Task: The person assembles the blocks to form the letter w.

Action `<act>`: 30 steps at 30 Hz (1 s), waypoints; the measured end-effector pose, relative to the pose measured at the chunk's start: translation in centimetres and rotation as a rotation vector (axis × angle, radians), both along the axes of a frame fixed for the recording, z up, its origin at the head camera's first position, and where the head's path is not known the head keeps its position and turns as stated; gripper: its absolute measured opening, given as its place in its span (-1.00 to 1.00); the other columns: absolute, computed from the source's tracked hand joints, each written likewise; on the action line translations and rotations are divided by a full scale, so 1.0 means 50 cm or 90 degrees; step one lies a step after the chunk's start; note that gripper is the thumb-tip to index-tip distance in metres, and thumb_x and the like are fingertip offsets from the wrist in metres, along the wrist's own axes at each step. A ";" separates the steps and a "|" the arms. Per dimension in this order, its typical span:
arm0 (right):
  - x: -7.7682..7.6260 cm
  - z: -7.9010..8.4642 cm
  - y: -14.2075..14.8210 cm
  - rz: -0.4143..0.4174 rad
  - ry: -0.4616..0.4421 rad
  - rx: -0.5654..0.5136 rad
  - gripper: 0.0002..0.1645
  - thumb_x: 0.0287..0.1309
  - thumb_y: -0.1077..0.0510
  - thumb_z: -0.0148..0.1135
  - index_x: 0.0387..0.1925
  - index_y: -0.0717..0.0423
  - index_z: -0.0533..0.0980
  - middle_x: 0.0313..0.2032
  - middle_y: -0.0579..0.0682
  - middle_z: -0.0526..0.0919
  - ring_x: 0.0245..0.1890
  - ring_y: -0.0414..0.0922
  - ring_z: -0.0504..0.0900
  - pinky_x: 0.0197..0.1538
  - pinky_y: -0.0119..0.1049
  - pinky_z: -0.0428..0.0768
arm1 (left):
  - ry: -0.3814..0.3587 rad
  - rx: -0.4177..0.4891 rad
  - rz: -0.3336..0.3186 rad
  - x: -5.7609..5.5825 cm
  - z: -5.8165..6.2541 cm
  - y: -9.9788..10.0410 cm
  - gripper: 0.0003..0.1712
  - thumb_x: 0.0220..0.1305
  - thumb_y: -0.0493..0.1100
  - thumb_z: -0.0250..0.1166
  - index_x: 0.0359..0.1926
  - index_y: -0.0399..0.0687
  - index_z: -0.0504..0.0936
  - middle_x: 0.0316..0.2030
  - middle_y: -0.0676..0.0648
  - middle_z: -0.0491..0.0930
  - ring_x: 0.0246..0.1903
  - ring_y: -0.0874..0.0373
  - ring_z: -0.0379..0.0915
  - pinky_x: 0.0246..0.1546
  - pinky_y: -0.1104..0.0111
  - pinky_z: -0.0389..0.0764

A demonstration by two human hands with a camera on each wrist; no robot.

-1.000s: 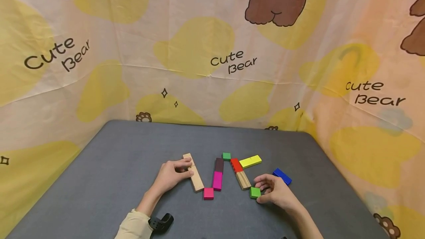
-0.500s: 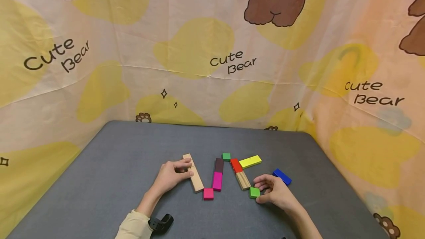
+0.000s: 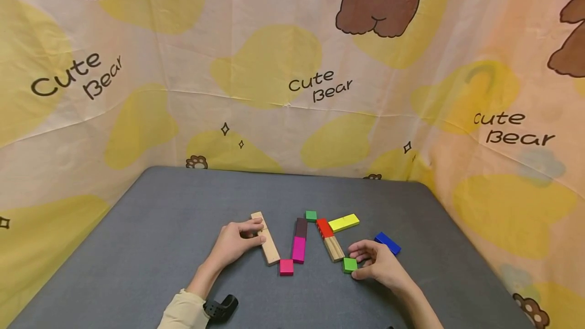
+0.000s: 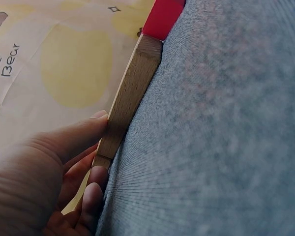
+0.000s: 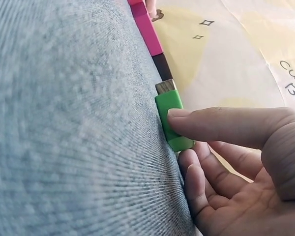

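Observation:
In the head view, two plain wooden blocks [image 3: 269, 248] lie end to end in a slanting row. My left hand [image 3: 233, 240] holds them near their seam; its thumb [image 4: 91, 130] lies against the longer one and bent fingers sit by the shorter. On the right, my right hand [image 3: 379, 263] pinches a small green block [image 3: 349, 265], with the thumb [image 5: 187, 118] on its near face and curled fingers beside its end. The pinkish-red block [image 3: 286, 267] sits at the wooden row's near end. Beyond the green block is a grooved wooden block [image 3: 334, 249].
Magenta [image 3: 299, 250] and dark purple [image 3: 301, 227] blocks form another row, topped by a darker green block [image 3: 311, 216]. A red block [image 3: 325, 227] touches a yellow one [image 3: 344, 223]. A blue block [image 3: 387, 242] lies behind the right hand. Printed cloth [image 3: 256, 65] encloses the grey table [image 3: 183, 207].

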State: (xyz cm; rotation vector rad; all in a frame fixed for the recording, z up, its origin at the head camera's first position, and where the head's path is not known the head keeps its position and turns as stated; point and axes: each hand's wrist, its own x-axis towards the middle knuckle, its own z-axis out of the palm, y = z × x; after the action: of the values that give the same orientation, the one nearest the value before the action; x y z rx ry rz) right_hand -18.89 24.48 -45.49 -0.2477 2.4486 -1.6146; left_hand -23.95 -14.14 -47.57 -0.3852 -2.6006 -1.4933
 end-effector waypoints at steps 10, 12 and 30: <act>0.001 0.003 -0.002 -0.002 0.000 0.010 -0.35 -0.27 0.36 0.60 -0.02 0.36 0.56 -0.16 0.10 0.64 -0.15 0.04 0.55 -0.19 -0.25 0.57 | -0.003 0.005 -0.006 -0.001 -0.002 -0.002 -0.58 0.07 -0.08 0.54 0.00 -0.02 0.76 0.09 0.08 0.61 -0.02 0.18 0.56 -0.21 0.33 0.50; 0.002 0.004 -0.002 -0.002 -0.001 0.009 -0.35 -0.26 0.36 0.60 -0.01 0.36 0.56 -0.16 0.10 0.64 -0.15 0.04 0.55 -0.18 -0.25 0.57 | -0.003 0.006 -0.006 -0.001 -0.002 -0.002 -0.57 0.06 -0.08 0.54 0.00 -0.02 0.76 0.09 0.09 0.61 -0.02 0.18 0.56 -0.20 0.34 0.50; -0.020 0.041 -0.011 -0.261 0.097 -0.008 -0.37 0.06 0.04 0.51 0.11 0.23 0.53 0.05 0.15 0.57 -0.03 0.00 0.52 -0.09 -0.31 0.51 | -0.010 0.013 -0.015 -0.002 -0.002 -0.005 -0.55 0.08 -0.06 0.53 0.03 -0.01 0.75 0.11 0.07 0.60 -0.03 0.18 0.56 -0.21 0.34 0.49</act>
State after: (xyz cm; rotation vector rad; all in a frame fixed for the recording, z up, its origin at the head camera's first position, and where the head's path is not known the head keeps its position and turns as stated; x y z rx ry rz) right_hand -19.90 23.90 -43.46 0.1482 2.7419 -1.8245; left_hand -24.07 -14.36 -47.69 -0.4057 -2.5999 -1.5348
